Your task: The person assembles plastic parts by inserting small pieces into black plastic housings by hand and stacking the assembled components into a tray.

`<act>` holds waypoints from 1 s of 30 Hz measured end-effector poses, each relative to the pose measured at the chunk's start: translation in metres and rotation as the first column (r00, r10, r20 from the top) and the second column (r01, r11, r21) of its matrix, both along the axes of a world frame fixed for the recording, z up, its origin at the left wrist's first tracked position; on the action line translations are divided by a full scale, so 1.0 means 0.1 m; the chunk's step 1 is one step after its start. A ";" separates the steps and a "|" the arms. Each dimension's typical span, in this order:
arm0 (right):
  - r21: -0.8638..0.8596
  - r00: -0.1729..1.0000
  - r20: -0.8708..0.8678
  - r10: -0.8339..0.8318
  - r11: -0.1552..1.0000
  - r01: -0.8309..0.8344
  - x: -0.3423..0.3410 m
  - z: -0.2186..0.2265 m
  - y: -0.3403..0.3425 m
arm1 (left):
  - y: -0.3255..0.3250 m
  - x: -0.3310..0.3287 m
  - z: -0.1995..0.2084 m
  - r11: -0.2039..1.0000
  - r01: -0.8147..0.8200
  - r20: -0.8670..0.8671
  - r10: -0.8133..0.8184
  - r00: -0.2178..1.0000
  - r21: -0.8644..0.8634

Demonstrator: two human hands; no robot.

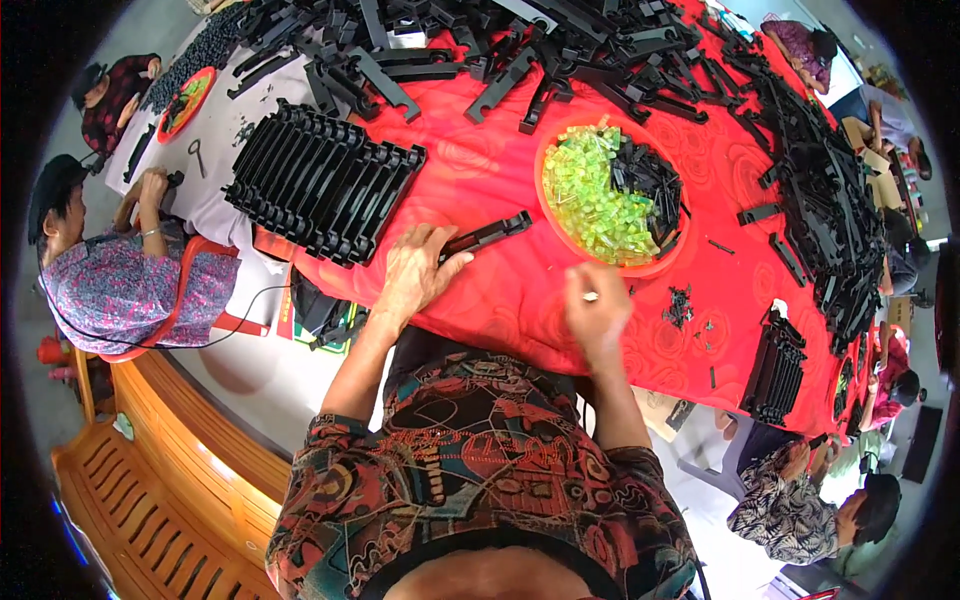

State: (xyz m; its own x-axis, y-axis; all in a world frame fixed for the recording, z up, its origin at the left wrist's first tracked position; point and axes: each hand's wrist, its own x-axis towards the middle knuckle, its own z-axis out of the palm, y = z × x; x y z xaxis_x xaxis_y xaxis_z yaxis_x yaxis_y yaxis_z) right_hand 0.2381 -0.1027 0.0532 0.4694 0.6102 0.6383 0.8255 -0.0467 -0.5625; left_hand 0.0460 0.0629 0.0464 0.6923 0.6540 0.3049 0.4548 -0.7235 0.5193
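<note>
On the red tablecloth (480, 320), my left hand (420, 268) grips the near end of a long narrow black plastic part (492, 233). The part's far end points away to the right. My right hand (600, 308) is over the cloth, to the right of that part, with its fingers drawn together. A small pale spot shows at its fingertips; whether it is a piece or a nail I cannot make out. Just beyond this hand stands a round orange-red bowl (640, 270). It contains small translucent yellow-green pieces (585, 190) and small black pieces (645, 180).
A neat row of black parts (320, 185) lies left of my left hand. Loose black parts (510, 80) are heaped along the far side and right. Tiny black bits (680, 308) are scattered right of the bowl. Co-workers (120, 250) sit around the table; a wooden bench (170, 470) stands behind left.
</note>
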 end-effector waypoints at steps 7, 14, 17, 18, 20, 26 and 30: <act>-0.274 0.978 0.043 -0.203 0.939 0.207 0.79 0.29 -0.16 | -0.05 -0.14 -0.23 0.996 -0.043 0.090 0.036 0.995 0.079; -0.457 0.977 0.197 -0.083 0.874 0.166 0.78 0.29 0.05 | -0.04 -0.17 -0.27 0.995 -0.031 0.096 0.022 0.995 0.098; -0.413 0.972 0.208 -0.106 0.891 0.186 0.82 0.25 0.05 | -0.04 -0.16 -0.22 0.998 -0.018 0.065 0.014 0.998 0.064; -0.367 0.965 0.239 -0.106 0.910 0.191 0.82 0.23 0.03 | -0.05 -0.17 -0.24 0.998 -0.025 0.062 0.021 0.998 0.052; -0.289 0.978 0.185 -0.098 0.946 0.149 0.80 0.26 0.02 | -0.07 -0.20 -0.23 0.996 -0.055 0.076 0.050 0.996 0.065; 0.049 0.883 -0.468 -0.033 0.997 0.063 0.32 0.40 0.10 | -0.16 -0.28 -0.28 0.997 -0.052 0.076 0.048 0.996 0.049; 0.106 0.811 -0.548 0.205 0.979 -0.175 -0.13 0.23 0.34 | -0.28 -0.29 -0.21 0.998 -0.033 0.062 0.030 0.998 0.046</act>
